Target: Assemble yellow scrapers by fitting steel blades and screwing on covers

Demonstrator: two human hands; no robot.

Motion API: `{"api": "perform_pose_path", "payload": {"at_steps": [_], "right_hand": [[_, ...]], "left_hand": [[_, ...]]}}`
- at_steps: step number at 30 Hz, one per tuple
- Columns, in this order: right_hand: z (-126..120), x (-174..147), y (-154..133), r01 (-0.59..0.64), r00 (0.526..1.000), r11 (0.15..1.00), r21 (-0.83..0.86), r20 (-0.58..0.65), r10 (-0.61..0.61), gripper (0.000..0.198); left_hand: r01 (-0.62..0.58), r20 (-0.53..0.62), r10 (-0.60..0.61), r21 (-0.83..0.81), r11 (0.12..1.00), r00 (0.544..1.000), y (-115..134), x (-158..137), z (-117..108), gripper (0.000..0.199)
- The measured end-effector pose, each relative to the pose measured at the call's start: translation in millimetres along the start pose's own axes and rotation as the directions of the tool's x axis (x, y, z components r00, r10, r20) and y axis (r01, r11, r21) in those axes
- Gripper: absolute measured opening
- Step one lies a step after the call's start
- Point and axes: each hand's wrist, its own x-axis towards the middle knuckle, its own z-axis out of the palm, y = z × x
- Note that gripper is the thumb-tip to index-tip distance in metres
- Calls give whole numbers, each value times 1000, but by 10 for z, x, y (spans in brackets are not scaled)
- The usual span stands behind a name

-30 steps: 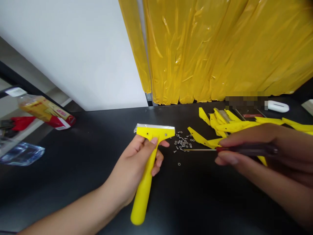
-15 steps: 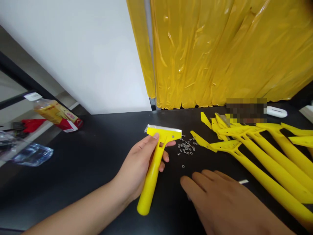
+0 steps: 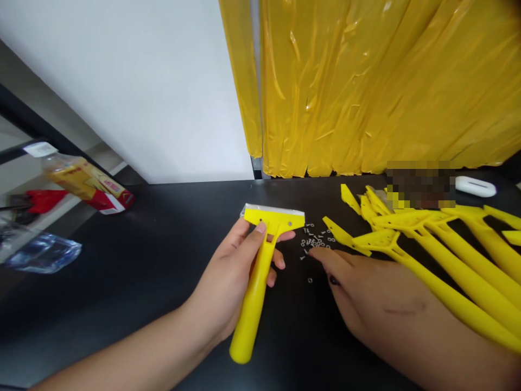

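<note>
My left hand [image 3: 234, 271] is closed around a yellow scraper [image 3: 259, 282], its thumb pressed just below the head. The scraper's wide head, edged with a pale strip [image 3: 274, 209], points away from me, and the handle slants down toward me. One hole on the head looks dark, and a small metal fastener shows in the other. My right hand [image 3: 366, 293] reaches a pile of small screws and nuts [image 3: 315, 239], index fingertip at its near edge. Something small, dark and round [image 3: 334, 280] shows under that hand; the other fingers are mostly hidden.
Several yellow scraper handles [image 3: 448, 266] lie on the right, beside loose yellow head pieces [image 3: 345, 236]. A lone nut [image 3: 310, 280] sits nearer me. Farther back is a white case [image 3: 475, 186]. A drink bottle [image 3: 87, 182] leans at the left, near clear plastic [image 3: 44, 252].
My right hand has moved forward from the near part of the table to the screws and nuts. My left hand still holds the scraper in much the same place. The view has shifted slightly.
</note>
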Motion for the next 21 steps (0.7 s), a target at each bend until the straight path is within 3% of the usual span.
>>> {"api": "perform_pose_path", "payload": {"at_steps": [6,16,21], "right_hand": [[67,47,129,-81,997,997,0,-20,81,30],[90,6,-18,45,999,984,171,22,-49,25],[169,-22,6,21,998,979,201,54,-32,27]], "left_hand": [[39,17,-39,-10,999,999,17,-15,7,30],[19,55,-17,-38,999,998,44,-53,47,26],[33,72,-30,-42,999,997,68,-54,52,31]]}}
